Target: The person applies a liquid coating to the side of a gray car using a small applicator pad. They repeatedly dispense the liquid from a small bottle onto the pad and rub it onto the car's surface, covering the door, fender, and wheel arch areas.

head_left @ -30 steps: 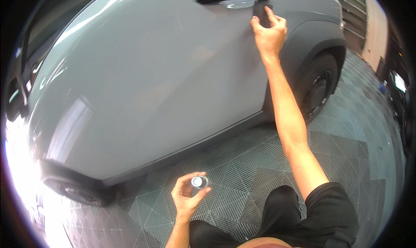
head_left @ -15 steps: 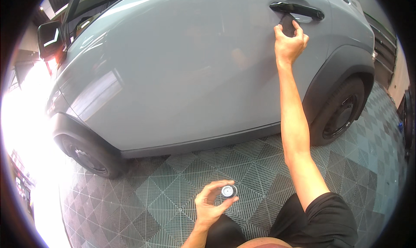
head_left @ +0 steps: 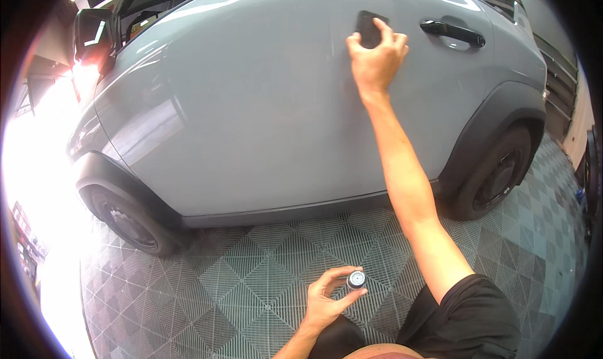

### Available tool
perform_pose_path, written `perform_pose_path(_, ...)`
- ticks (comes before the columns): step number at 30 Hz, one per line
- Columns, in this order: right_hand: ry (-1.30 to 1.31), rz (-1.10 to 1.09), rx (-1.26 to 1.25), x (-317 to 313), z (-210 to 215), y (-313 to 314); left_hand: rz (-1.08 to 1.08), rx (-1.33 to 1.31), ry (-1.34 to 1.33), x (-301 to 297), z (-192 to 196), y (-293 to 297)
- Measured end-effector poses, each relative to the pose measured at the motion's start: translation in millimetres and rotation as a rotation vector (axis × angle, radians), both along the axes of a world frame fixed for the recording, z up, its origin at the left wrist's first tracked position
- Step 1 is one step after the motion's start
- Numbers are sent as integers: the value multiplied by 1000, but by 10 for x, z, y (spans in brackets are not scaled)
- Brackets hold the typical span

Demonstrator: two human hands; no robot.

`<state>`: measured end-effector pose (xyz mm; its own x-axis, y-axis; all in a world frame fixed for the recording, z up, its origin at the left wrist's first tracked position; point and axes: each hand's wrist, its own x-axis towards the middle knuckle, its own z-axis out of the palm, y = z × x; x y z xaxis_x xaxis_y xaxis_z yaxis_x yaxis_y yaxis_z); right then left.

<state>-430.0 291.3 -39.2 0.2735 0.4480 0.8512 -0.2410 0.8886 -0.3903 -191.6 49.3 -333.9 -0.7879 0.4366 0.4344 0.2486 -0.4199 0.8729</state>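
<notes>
My right hand presses a small dark applicator pad flat against the grey car door, to the left of the black door handle. My right arm stretches up from the lower right. My left hand stays low near my body and holds a small dark bottle with a round silver cap between thumb and fingers.
The grey car fills the upper view, with a front wheel at the left, a rear wheel at the right and a side mirror at the top left. Grey grid floor tiles lie below. Bright glare washes the left edge.
My right hand has slid the pad leftward along the door, away from the door handle. The view has pulled back and shifted, showing more of the car. My left hand still holds the bottle.
</notes>
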Motion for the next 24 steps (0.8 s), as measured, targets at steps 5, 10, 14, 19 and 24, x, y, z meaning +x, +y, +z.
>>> perform_pose_path(5,10,40,150,-285,84,-651,19,-9,17,-13,22,-78)
perform_pose_path(10,-94,21,242,-441,63,-1286,89,111,-12,46,84,-126)
perform_pose_path(14,-145,83,331,-482,-230,-1624,140,121,-31,113,96,-141)
perform_pose_path(19,-162,123,400,-428,-487,-1219,128,99,4,164,137,-69)
perform_pose_path(24,-108,51,312,-73,-610,-362,150,51,83,186,166,-32)
